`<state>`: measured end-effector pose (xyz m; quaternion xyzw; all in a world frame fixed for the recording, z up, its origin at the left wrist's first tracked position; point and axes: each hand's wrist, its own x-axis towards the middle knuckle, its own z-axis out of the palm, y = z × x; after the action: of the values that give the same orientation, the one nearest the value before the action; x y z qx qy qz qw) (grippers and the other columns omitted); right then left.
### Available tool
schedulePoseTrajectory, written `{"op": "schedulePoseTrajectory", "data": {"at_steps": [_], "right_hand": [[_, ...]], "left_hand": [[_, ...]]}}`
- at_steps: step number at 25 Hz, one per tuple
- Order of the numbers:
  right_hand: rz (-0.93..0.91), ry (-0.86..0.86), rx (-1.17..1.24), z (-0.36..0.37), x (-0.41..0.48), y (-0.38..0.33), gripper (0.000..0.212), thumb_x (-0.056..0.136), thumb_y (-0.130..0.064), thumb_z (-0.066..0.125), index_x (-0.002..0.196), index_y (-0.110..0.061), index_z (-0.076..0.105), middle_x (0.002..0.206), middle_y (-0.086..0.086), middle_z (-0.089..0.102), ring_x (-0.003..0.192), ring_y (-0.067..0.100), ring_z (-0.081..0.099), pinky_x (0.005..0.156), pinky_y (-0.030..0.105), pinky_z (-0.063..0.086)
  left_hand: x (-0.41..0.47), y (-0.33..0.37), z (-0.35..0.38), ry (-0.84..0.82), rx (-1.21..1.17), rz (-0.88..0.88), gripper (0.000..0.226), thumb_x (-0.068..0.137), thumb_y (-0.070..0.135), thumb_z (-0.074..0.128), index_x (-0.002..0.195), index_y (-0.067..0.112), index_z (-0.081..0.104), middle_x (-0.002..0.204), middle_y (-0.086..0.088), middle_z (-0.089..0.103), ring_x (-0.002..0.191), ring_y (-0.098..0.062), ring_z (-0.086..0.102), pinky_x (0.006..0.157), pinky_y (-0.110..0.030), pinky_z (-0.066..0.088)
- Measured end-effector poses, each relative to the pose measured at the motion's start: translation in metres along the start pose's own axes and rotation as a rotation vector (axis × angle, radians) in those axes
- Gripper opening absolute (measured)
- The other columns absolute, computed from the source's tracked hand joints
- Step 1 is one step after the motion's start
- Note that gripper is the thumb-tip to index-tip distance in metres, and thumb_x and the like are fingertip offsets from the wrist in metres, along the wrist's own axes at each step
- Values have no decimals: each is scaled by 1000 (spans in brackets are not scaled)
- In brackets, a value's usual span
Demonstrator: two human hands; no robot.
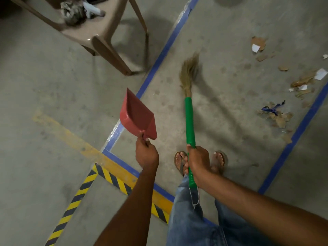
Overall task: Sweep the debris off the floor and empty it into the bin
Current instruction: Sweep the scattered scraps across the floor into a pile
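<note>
Above the left hand (146,153), whose fingers curl round its short handle, a red dustpan (137,115) hangs clear of the concrete floor (44,77), its open mouth facing up and away. Just to its right, the right hand (197,160) grips the green handle of a grass broom (190,119); the blurred bristles (189,73) point forward beyond the fist. Debris (281,119), torn cardboard, white paper bits and a blue strip, lies scattered well to the right of that grip, between two blue tape lines (159,57). Far ahead of the left grip stands a brown plastic stool (103,39).
</note>
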<state>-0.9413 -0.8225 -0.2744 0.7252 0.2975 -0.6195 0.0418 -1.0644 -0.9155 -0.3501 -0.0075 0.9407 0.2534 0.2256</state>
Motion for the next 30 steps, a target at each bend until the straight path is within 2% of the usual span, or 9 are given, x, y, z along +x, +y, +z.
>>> {"op": "schedulePoseTrajectory", "data": {"at_steps": [3,6,9,12,17,19,24,27,30], "right_hand": [[-23,32,169,31,3,-50,26,101,-33,52,78,-21,52,59,7,54,42,19,46,43,29,40],[-15,118,150,60,37,-112,29,95,-38,52,78,-15,57,60,10,58,38,25,51,47,43,51],[-6,165,126,75,75,-179,33,95,-32,50,101,-3,65,84,19,73,41,28,56,39,31,44],[-7,162,146,72,103,-233,37,93,-21,47,116,2,64,101,24,73,50,31,59,31,23,37],[-2,128,167,70,126,-272,36,92,-20,50,111,6,67,66,14,61,31,23,51,36,24,39],[0,120,170,73,128,-277,33,93,-19,50,109,5,67,65,12,59,36,23,52,38,26,41],[21,138,142,78,123,-261,30,94,-22,52,107,2,66,72,14,63,39,22,52,32,19,35],[36,103,134,74,107,-246,24,95,-22,52,89,-1,63,58,11,57,37,22,48,33,19,36],[30,98,108,65,102,-230,32,93,-26,55,70,-4,59,51,10,56,36,22,48,46,31,45]], "left_hand": [[29,31,-11,18,51,29,39,107,20,42,144,27,53,129,-3,68,117,-30,64,94,-42,48],[62,65,-26,51,98,67,43,105,14,44,144,27,53,130,-4,67,116,-32,64,95,-44,48],[110,106,-36,115,53,81,43,103,14,46,144,26,54,132,-5,67,119,-33,63,95,-42,47],[154,141,-38,153,9,94,40,103,19,47,140,26,58,132,-3,68,120,-31,63,97,-39,46],[177,181,-42,201,-41,62,36,106,22,45,139,28,59,133,0,68,121,-28,62,97,-34,44],[184,182,-40,190,-32,64,37,106,21,45,139,27,59,132,-1,68,121,-29,62,97,-35,44],[188,167,-31,155,19,50,37,105,21,46,139,28,59,128,-4,70,116,-32,64,95,-38,46],[182,156,-36,156,-5,47,37,105,24,46,139,29,60,128,-4,70,117,-33,64,95,-41,48],[180,151,-33,111,-73,-13,34,107,31,48,139,27,60,130,-3,69,120,-30,63,96,-38,46]]}}
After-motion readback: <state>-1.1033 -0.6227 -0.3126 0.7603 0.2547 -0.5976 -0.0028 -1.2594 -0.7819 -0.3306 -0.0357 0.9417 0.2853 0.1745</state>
